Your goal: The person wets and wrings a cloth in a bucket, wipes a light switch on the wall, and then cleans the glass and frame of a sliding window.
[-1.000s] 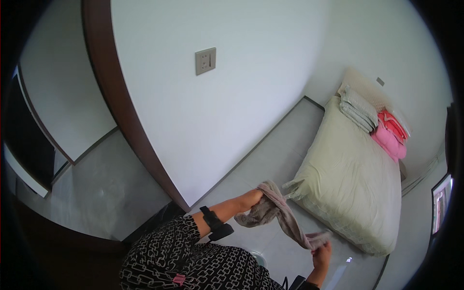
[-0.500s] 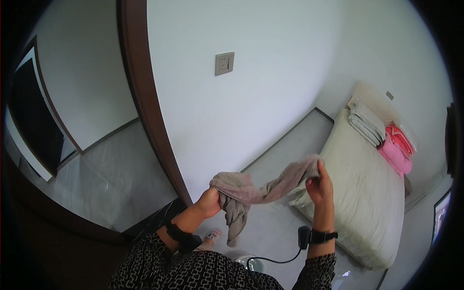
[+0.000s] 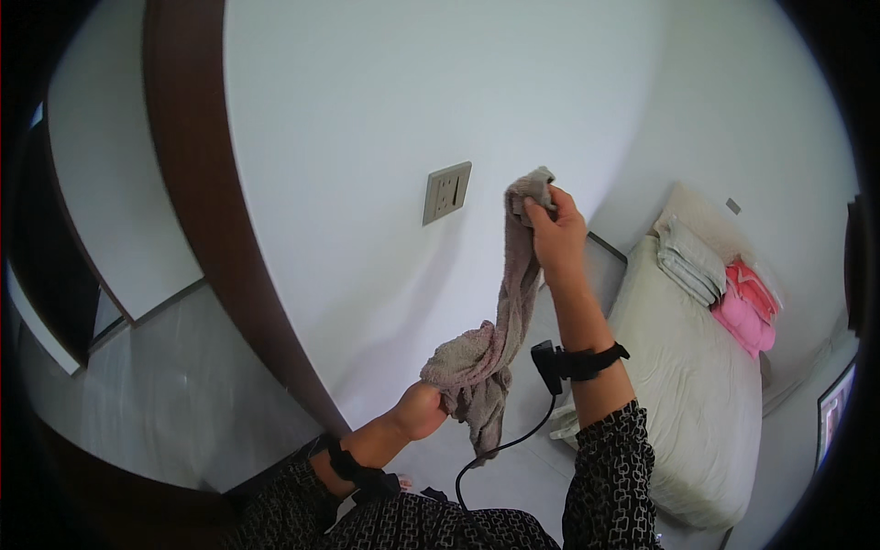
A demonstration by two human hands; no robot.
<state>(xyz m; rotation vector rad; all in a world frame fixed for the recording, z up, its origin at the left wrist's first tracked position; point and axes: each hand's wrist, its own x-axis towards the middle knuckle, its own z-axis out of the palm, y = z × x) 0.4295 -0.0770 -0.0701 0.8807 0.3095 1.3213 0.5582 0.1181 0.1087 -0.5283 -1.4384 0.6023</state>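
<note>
A greyish-pink cloth (image 3: 520, 284), long and loosely twisted, is stretched between my two hands. My right hand (image 3: 559, 229) is raised and pinches its upper end, just right of a wall switch plate (image 3: 447, 193). Lower down, my left hand (image 3: 422, 409) is closed round the bunched part of the cloth, its fingers mostly hidden by the fabric. A loose end of the cloth hangs below the left hand. The raised end is close to the white wall; I cannot tell whether it touches.
A brown door frame (image 3: 206, 183) rises at the left, with grey floor beyond it. To the right stands a bed (image 3: 689, 394) with folded bedding (image 3: 692, 261) and a pink bundle (image 3: 744, 321). A black cable (image 3: 500, 448) runs from my right wrist band. A screen (image 3: 834, 412) shows at the right edge.
My right hand has risen and moved left toward the switch plate, pulling its end of the cloth upward. My left hand has shifted slightly right and down, and the view has come nearer the wall.
</note>
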